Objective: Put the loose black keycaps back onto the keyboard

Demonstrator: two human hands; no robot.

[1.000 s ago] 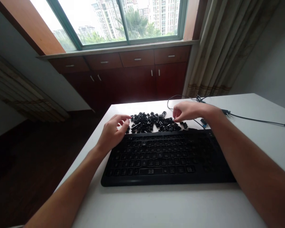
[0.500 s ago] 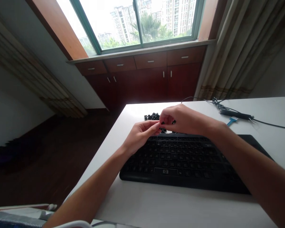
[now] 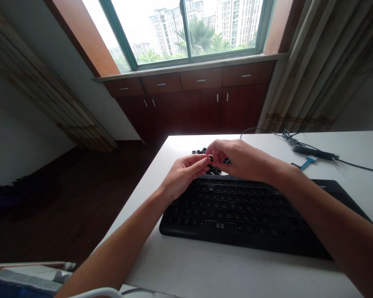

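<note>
A small black keycap (image 3: 211, 158) is pinched between the fingertips of my left hand (image 3: 185, 170), above the far edge of a black keyboard (image 3: 224, 240). My right hand (image 3: 233, 156) has its thumb and fingers closed at the same keycap from the right side. Many of the keyboard's positions show bare square sockets, with their caps off. Behind and partly under my hands lies a pile of loose black keycaps (image 3: 199, 151), mostly covered by my fingers. My right forearm hides the keyboard's right part.
A blue brush (image 3: 309, 160) lies on the white table (image 3: 205, 267) to the right, near a black-handled tool (image 3: 315, 152) with thin metal prongs. A dark cable (image 3: 287, 134) is bunched behind them. Drawers (image 3: 202, 80) stand under the window beyond the table.
The view has shifted slightly, so everything sits a little differently in frame. My fingers have turned a little, and the keycap between them now shows more plainly.
</note>
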